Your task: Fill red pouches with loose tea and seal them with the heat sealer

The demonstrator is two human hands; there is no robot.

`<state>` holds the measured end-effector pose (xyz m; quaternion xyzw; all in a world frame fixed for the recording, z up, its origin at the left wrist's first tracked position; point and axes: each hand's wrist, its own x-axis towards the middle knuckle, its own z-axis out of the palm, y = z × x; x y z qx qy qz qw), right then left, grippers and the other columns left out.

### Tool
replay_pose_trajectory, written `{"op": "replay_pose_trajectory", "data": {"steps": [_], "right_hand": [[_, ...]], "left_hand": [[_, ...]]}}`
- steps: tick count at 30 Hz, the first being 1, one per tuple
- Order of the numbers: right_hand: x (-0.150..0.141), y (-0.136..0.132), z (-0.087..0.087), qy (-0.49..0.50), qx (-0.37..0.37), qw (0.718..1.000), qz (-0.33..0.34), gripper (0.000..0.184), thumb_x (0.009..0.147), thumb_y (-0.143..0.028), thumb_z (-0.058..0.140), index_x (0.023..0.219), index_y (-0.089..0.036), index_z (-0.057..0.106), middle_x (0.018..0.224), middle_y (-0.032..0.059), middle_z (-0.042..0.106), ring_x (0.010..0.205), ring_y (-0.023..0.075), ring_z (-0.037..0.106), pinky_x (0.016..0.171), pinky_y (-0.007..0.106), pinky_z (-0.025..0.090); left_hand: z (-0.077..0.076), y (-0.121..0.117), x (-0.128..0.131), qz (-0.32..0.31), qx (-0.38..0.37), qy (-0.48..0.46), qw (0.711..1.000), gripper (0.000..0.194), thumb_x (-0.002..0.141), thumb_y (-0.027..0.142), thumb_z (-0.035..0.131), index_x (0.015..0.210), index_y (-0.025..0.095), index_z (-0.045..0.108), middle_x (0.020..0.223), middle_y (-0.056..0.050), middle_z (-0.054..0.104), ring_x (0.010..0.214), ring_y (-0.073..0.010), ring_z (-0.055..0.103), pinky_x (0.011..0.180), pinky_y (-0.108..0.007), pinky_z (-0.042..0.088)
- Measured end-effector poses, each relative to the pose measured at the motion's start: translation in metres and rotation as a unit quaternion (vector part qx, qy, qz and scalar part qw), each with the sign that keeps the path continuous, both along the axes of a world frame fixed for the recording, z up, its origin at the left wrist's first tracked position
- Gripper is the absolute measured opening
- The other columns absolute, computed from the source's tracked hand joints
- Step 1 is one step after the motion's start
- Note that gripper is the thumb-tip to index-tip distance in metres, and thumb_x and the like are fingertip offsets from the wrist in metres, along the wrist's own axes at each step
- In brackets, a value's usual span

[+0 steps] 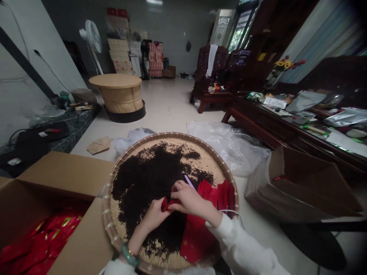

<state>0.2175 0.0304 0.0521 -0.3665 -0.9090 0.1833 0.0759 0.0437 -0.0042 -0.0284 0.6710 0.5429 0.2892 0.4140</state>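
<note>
My left hand (156, 215) is closed round one side of a small red packet (164, 204). The fingers of my right hand (187, 198) pinch its other side, and both hands hide most of it. They are over a heap of dark, dry tea-like leaves (143, 177) on a round woven bamboo tray (106, 206). A thin purple handle (189, 181) sticks up behind my right hand; whether that hand touches it I cannot tell. Under my right wrist lie flat red packets (197, 238), with more red packets (225, 193) bunched at the tray's right rim.
At left, an open cardboard box (69, 172) holds many red-and-gold packets (43, 240). Another open carton (309, 187) stands at right, near a dark wooden table (258, 122) covered with clutter. Clear plastic sheeting (229, 147) lies behind the tray. Farther off stands a round wicker table (120, 91).
</note>
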Motion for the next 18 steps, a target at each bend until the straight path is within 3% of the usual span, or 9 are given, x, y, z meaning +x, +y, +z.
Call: {"op": "replay_pose_trajectory", "data": {"steps": [4,8,12,15,18], "right_hand": [[0.005,-0.002,0.002,0.054,-0.001,0.998,-0.019,0.021,0.081,-0.035,0.07,0.089,-0.017,0.068,0.101,0.0095,0.059,0.097,0.0223,0.052,0.084,0.035,0.044],[0.002,-0.02,-0.001,0.181,-0.028,0.974,-0.13,0.027,0.083,-0.034,0.066,0.103,-0.018,0.062,0.095,0.0066,0.058,0.083,0.0171,0.055,0.074,0.028,0.046],[-0.012,-0.038,-0.017,0.214,-0.058,0.959,-0.176,0.028,0.08,-0.04,0.068,0.096,-0.018,0.061,0.08,0.0018,0.055,0.066,0.0142,0.051,0.059,0.024,0.042],[-0.013,-0.033,-0.022,0.242,-0.043,0.951,-0.189,0.015,0.084,-0.029,0.06,0.076,-0.017,0.057,0.075,0.0012,0.052,0.066,0.0138,0.049,0.06,0.024,0.039],[0.0,-0.018,-0.015,0.27,-0.073,0.949,-0.149,0.018,0.084,-0.02,0.053,0.067,-0.018,0.05,0.07,-0.0007,0.049,0.066,0.0132,0.048,0.062,0.024,0.039]], "left_hand": [[-0.006,0.0,-0.001,0.03,0.052,-0.047,0.997,0.024,0.075,0.026,0.059,0.093,0.014,0.069,0.076,-0.004,0.071,0.069,-0.0194,0.062,0.066,-0.028,0.05],[-0.013,0.001,-0.002,0.082,0.19,-0.046,0.977,0.043,0.08,0.019,0.054,0.122,0.022,0.06,0.112,-0.008,0.067,0.104,-0.0251,0.061,0.092,-0.038,0.048],[-0.015,-0.004,0.009,0.153,0.268,0.049,0.95,0.05,0.082,0.018,0.05,0.132,0.018,0.052,0.108,-0.014,0.062,0.099,-0.0285,0.056,0.087,-0.045,0.048],[-0.009,-0.01,0.017,0.156,0.251,0.066,0.953,0.058,0.08,0.025,0.056,0.136,0.013,0.046,0.11,-0.017,0.058,0.102,-0.0317,0.054,0.09,-0.051,0.045],[0.004,-0.011,0.012,0.102,0.149,-0.038,0.983,0.072,0.075,0.031,0.065,0.139,0.012,0.04,0.124,-0.019,0.055,0.117,-0.0329,0.051,0.098,-0.05,0.042]]}}
